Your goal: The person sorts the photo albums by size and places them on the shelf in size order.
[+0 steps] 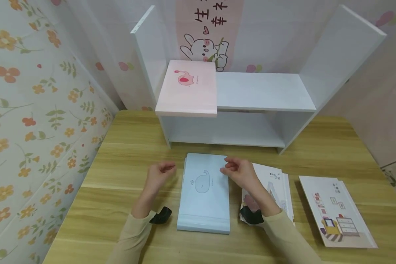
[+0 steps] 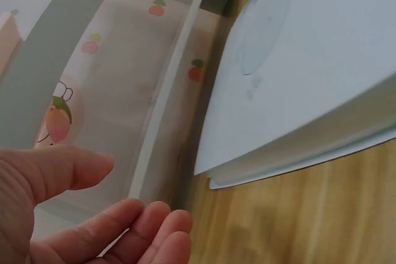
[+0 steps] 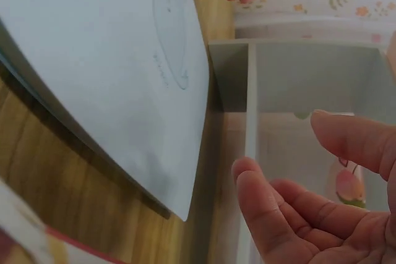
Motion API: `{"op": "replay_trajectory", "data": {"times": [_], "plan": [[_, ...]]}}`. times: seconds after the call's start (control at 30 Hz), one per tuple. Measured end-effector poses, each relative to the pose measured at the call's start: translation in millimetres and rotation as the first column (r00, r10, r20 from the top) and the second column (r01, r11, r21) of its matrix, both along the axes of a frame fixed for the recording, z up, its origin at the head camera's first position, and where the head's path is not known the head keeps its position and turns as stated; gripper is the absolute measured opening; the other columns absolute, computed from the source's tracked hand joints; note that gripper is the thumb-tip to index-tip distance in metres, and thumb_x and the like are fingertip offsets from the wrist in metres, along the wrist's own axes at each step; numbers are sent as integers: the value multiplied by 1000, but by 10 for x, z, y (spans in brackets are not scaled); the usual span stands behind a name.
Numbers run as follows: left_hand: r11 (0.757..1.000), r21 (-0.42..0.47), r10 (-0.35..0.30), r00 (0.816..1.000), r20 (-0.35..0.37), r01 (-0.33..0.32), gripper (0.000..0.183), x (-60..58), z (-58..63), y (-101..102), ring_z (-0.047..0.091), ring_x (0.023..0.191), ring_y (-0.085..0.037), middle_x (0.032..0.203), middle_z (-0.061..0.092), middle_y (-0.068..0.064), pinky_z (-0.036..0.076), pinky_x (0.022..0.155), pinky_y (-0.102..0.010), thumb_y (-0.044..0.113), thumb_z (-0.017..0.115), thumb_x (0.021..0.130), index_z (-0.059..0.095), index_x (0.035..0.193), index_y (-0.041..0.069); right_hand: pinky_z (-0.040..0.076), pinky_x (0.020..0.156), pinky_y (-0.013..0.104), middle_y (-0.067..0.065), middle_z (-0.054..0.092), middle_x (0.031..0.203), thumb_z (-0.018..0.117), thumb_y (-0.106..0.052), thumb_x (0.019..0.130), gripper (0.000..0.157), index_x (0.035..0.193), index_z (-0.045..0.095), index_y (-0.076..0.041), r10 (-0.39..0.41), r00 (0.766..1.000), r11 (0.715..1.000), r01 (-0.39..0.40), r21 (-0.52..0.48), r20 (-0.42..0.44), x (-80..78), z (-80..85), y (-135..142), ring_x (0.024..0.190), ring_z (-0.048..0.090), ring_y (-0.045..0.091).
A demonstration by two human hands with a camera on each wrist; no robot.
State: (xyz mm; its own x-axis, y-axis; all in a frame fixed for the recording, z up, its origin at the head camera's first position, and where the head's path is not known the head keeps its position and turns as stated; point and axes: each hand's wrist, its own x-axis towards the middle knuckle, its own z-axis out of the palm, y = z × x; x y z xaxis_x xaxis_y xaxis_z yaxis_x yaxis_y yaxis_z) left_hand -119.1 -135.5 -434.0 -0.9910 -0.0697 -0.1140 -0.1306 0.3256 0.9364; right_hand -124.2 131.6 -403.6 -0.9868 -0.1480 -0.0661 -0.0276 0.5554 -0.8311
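Observation:
A pale blue notebook (image 1: 202,200) with a whale drawing lies on the table in front of the shelf, its cover facing up. My left hand (image 1: 160,176) hovers left of the notebook, fingers loosely bent and holding nothing. Over the notebook's upper right corner is my right hand (image 1: 239,170); its thumb and fingers stand apart in the right wrist view, nothing between them. Partly hidden under my right forearm lies a white illustrated book (image 1: 277,179).
A white desktop shelf (image 1: 227,128) stands at the back, with a pink elephant notebook (image 1: 188,91) lying on its upper board at the left. Farther right on the wooden table (image 1: 118,157) lies another illustrated book (image 1: 336,212). Patterned curtains (image 1: 36,146) hang around the table.

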Motion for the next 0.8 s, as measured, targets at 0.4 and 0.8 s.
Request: {"op": "replay_trajectory", "data": {"times": [0.4, 0.8], "plan": [[988, -133, -65, 993, 98, 78, 30, 155, -51, 128, 60, 81, -24, 93, 65, -20, 52, 67, -30, 9, 64, 86, 63, 106, -14, 51, 61, 29, 14, 64, 86, 70, -11, 83, 42, 115, 58, 13, 27, 1000, 985, -29, 168, 16, 122, -48, -22, 76, 59, 23], [993, -89, -55, 974, 222, 76, 30, 277, -17, 220, 61, 64, -19, 82, 66, -14, 55, 56, -30, 15, 63, 89, 65, 104, -11, 24, 42, 22, 7, 62, 64, 62, -20, 90, 44, 116, 56, 15, 30, 988, 976, -62, 210, 150, 182, -64, -25, 44, 32, 11]]}}
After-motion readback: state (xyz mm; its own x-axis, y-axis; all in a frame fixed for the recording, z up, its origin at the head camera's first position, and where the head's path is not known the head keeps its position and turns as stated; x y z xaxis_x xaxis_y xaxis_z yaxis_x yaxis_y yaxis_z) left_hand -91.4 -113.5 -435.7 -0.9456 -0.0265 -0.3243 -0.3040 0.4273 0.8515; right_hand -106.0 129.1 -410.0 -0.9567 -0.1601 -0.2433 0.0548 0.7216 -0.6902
